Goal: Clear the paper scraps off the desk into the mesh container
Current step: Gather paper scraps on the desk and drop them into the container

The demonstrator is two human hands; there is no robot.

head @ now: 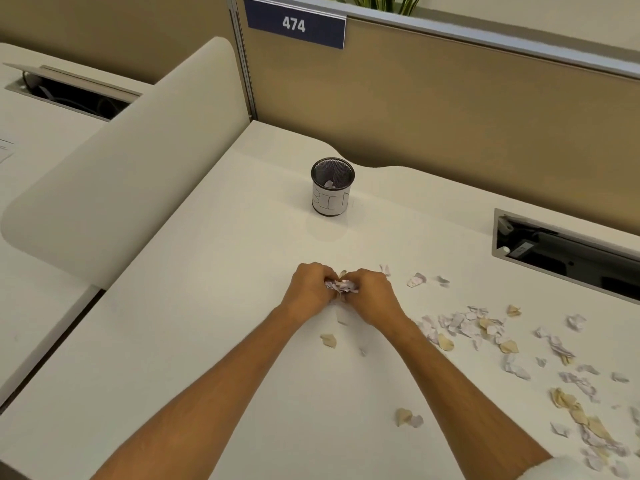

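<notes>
A black mesh container with a white label reading "BIN" stands upright at the back of the white desk; a scrap lies inside it. In the middle of the desk my left hand and my right hand are pressed together, both closed around a bunch of crumpled paper scraps. Many white and tan loose scraps lie scattered to the right of my hands. A single tan scrap rests between my forearms, and two more scraps lie nearer the front.
An open cable tray is sunk into the desk at the right. A beige partition wall with a "474" sign runs along the back. A curved divider separates this desk from the neighbouring one at left.
</notes>
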